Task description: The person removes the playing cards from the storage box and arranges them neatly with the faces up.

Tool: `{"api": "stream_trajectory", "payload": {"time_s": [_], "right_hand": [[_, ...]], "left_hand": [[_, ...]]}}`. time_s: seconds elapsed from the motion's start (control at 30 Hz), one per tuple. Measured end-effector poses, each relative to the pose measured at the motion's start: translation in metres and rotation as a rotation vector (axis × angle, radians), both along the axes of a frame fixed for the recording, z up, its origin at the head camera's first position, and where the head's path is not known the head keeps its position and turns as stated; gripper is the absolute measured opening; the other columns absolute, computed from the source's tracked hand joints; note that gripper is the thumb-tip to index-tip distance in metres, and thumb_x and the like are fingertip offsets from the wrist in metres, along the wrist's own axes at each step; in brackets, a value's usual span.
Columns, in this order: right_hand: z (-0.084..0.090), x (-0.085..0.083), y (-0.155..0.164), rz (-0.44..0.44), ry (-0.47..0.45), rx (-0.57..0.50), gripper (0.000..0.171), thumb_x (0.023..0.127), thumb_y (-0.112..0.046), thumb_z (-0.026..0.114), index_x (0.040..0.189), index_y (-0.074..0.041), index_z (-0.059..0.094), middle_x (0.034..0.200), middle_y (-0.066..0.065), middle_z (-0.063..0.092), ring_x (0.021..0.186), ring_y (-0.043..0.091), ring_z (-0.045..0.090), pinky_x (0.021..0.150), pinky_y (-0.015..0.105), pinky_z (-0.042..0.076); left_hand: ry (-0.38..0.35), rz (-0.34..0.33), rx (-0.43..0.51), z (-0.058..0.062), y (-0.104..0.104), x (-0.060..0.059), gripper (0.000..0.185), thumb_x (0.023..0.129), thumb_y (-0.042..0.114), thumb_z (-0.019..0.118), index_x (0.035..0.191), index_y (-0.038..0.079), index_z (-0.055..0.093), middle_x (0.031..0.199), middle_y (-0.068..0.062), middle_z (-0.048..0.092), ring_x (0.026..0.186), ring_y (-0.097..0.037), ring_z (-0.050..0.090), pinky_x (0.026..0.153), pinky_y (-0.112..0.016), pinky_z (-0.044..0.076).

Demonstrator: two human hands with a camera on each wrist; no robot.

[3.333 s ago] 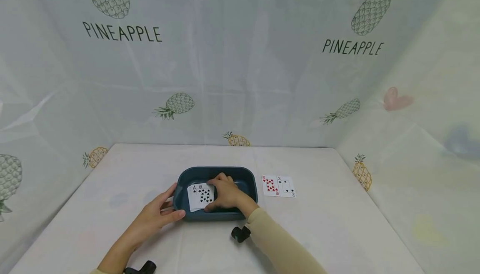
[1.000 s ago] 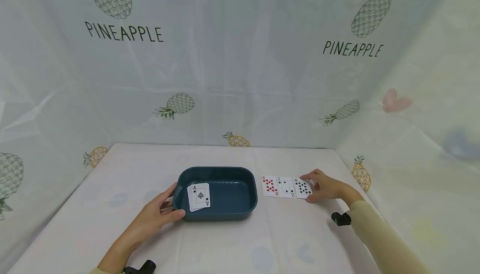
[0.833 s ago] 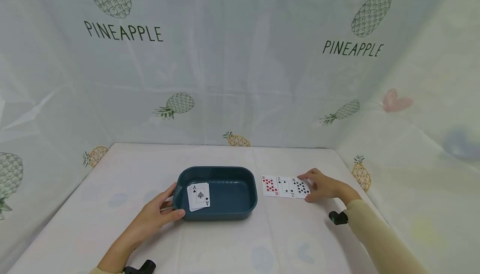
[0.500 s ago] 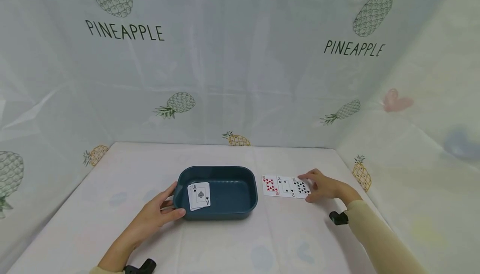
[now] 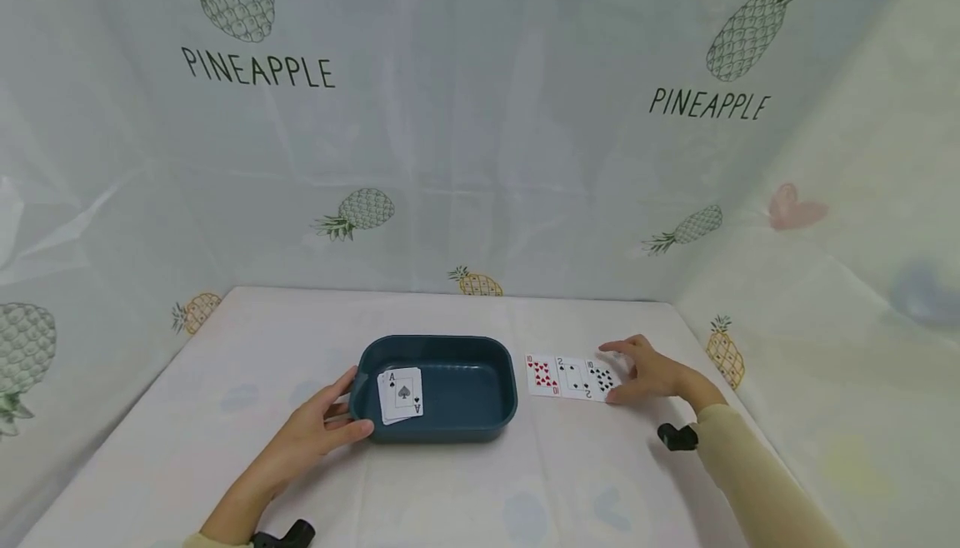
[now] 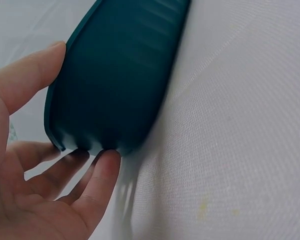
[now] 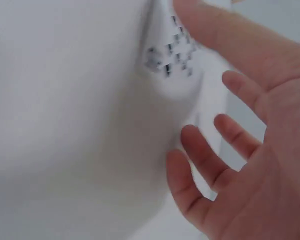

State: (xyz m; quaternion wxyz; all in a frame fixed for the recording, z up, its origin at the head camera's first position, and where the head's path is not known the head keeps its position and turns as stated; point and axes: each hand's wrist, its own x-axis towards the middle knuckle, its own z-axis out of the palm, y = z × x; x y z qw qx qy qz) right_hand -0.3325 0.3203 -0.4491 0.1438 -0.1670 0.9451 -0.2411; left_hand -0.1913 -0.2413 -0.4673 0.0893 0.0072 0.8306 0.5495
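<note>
My left hand (image 5: 311,431) clasps the nine o'clock end of the blue dish (image 5: 442,434), beside its face-up ace of spades (image 5: 405,394). Toward two o'clock, my right hand (image 5: 651,375) spreads loosely, thumb at the five o'clock corner of the ten of spades (image 5: 600,381), which borders a black two (image 5: 572,377) and the ten of hearts (image 5: 542,375). I seem to be squaring this row; next calls for lifting off without nudging it.

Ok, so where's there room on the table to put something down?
Bare patches: the table in front of the tray; the strip behind it; and inside it, right of the ace. Crowded: just right of the tray, with three cards and the right hand, and its left end, by the left hand.
</note>
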Motion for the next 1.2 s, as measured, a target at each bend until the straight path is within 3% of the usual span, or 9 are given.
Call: {"api": "stream_trajectory", "payload": {"time_s": [0.13,0.27,0.37,0.5,0.8,1.0,1.2], "right_hand": [[0.013,0.001,-0.023,0.013,0.129,-0.070,0.080,0.087,-0.037,0.089,0.153,-0.011,0.052,0.143,0.026,0.039,0.101,0.029,0.055,0.080,0.036,0.048],[0.036,0.002,-0.071,0.071,0.252,-0.145,0.071,0.090,-0.035,0.087,0.148,-0.010,0.056,0.141,0.022,0.046,0.106,0.035,0.059,0.079,0.037,0.054],[0.051,0.006,-0.116,0.122,0.275,-0.196,0.067,0.090,-0.031,0.087,0.147,-0.012,0.057,0.140,0.017,0.048,0.112,0.038,0.061,0.081,0.037,0.057],[0.058,0.015,-0.174,0.198,0.248,-0.243,0.067,0.090,-0.029,0.087,0.148,-0.014,0.056,0.142,0.014,0.047,0.117,0.037,0.060,0.084,0.037,0.057],[0.037,0.030,-0.267,0.307,0.186,-0.304,0.072,0.091,-0.028,0.087,0.151,-0.008,0.053,0.142,0.017,0.049,0.117,0.037,0.063,0.097,0.040,0.057],[0.013,0.028,-0.298,0.277,0.161,-0.291,0.071,0.089,-0.029,0.088,0.149,-0.008,0.057,0.136,0.015,0.054,0.108,0.031,0.066,0.089,0.027,0.056],[-0.008,0.028,-0.317,0.232,0.144,-0.252,0.072,0.086,-0.031,0.091,0.147,-0.009,0.059,0.136,0.012,0.055,0.102,0.020,0.061,0.090,0.026,0.053]], "left_hand": [[-0.001,-0.003,-0.002,-0.001,0.001,-0.001,0.101,0.092,0.038,0.085,0.171,0.020,0.024,0.169,-0.023,0.034,0.142,-0.041,0.053,0.105,-0.047,0.056],[0.003,0.000,0.002,-0.002,-0.001,-0.001,0.100,0.093,0.037,0.084,0.171,0.021,0.024,0.170,-0.022,0.033,0.142,-0.041,0.053,0.105,-0.048,0.056],[0.008,-0.004,-0.001,-0.004,-0.002,-0.002,0.100,0.093,0.037,0.084,0.171,0.021,0.024,0.170,-0.021,0.032,0.143,-0.041,0.053,0.106,-0.048,0.055],[0.011,-0.004,-0.020,-0.005,-0.002,-0.001,0.100,0.093,0.038,0.084,0.171,0.021,0.024,0.170,-0.021,0.034,0.143,-0.042,0.052,0.106,-0.050,0.055],[-0.003,0.003,-0.022,-0.003,0.000,-0.001,0.100,0.093,0.041,0.084,0.171,0.021,0.024,0.169,-0.022,0.034,0.143,-0.043,0.052,0.106,-0.049,0.056],[0.015,-0.013,-0.013,-0.003,-0.001,-0.002,0.099,0.094,0.038,0.083,0.171,0.020,0.024,0.169,-0.023,0.034,0.143,-0.043,0.053,0.105,-0.049,0.056],[0.024,-0.028,0.006,-0.002,-0.001,-0.001,0.097,0.095,0.036,0.082,0.171,0.020,0.023,0.170,-0.022,0.033,0.144,-0.043,0.052,0.103,-0.047,0.057]]}}
